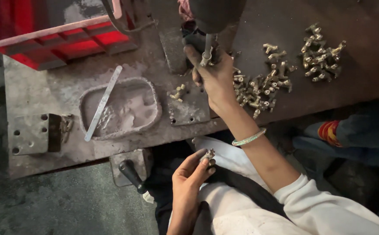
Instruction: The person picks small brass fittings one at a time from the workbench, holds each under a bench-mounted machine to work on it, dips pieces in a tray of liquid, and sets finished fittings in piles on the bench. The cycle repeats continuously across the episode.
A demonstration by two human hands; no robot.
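I see the grimy grey metal bench (pixel 46 87), a red plastic crate (pixel 46 35) at its far corner, and brass fittings heaped (pixel 259 89) beside my right hand (pixel 215 76). That hand's fingers grip a small brass fitting (pixel 206 56) under the dark press head (pixel 215 15), probably seating it. My left hand (pixel 191 174) pinches another brass piece (pixel 209 154) over my lap, ready for swapping in.

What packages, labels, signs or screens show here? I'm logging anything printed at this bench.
None: no package, label, sign or screen is in view.
Nearest to one: red crate, top left on the bench, a rectangular plastic bin with nothing printed showing.
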